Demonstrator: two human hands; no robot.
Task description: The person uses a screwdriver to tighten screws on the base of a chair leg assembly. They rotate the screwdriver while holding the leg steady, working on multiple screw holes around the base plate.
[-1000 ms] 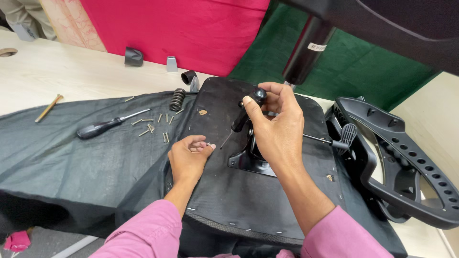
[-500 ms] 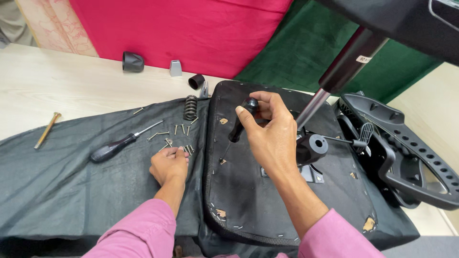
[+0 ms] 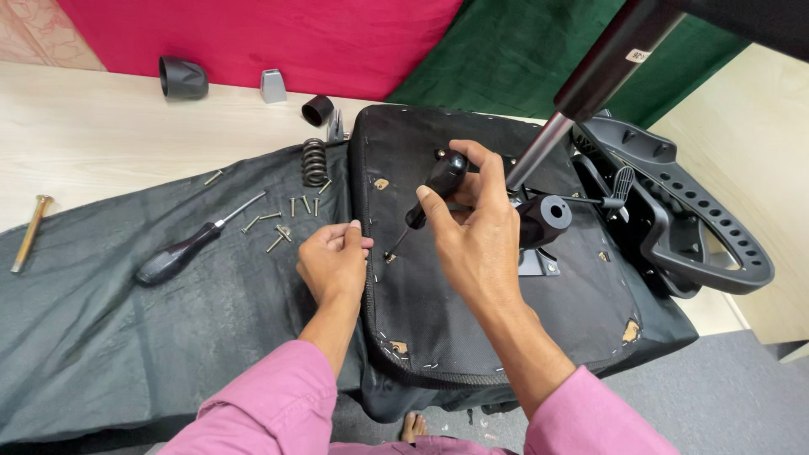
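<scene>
Head view, the only one supplied. An upturned chair seat, black fabric underside facing up, lies on a dark cloth spread over a pale wooden table.

The right hand is closed around the black handle of a screwdriver; its shaft slants down-left with the tip on the seat underside near the left edge. The left hand rests at that edge, fingers curled and pinched together just beside the tip; whether they hold a screw cannot be told.

The chair mechanism, with a gas-lift column rising from it, sits on the seat's middle. A black armrest lies at the seat's right side, apparently unattached.

Loose hardware on the cloth left of the seat: several screws, a coil spring, a second screwdriver. A long brass-coloured bolt lies at the cloth's edge. Three small fittings stand on the bare table: a black cap, a grey piece, a black collar.

Assessment: work appears partway. One fastener point is being worked; the loose screws and separate armrest suggest much remains.
</scene>
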